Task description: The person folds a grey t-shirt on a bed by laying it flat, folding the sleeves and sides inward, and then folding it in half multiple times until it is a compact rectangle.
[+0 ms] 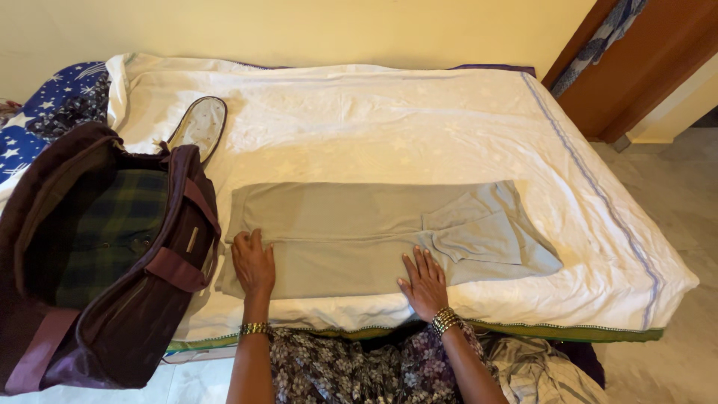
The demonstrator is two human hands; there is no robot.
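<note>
Head view, looking down at a bed covered by a white sheet with a thin blue stripe along its right side.

Folded grey-green garment lies flat near the bed's front edge, long side running left to right. At its right end a lighter flap is turned over and creased.

Left hand: palm down, fingers held close together, pressing flat on the garment's left end near the front corner. Gold bangle on the wrist.

Right hand: palm down, fingers slightly spread, resting on the garment's front edge just left of the creased flap. Several bangles on the wrist. Neither hand pinches any cloth; both lie open on the fabric.

Dark maroon bag stands open at the bed's left front corner, just beside the garment's left end. Inside it sits a dark green plaid cloth. A pale oval flap, possibly the bag's lid lining, lies on the sheet behind it.

Blue star-printed fabric at far left, partly cut off by the frame. Brown wooden door frame at upper right. Floral clothing shows at the bottom edge.
</note>
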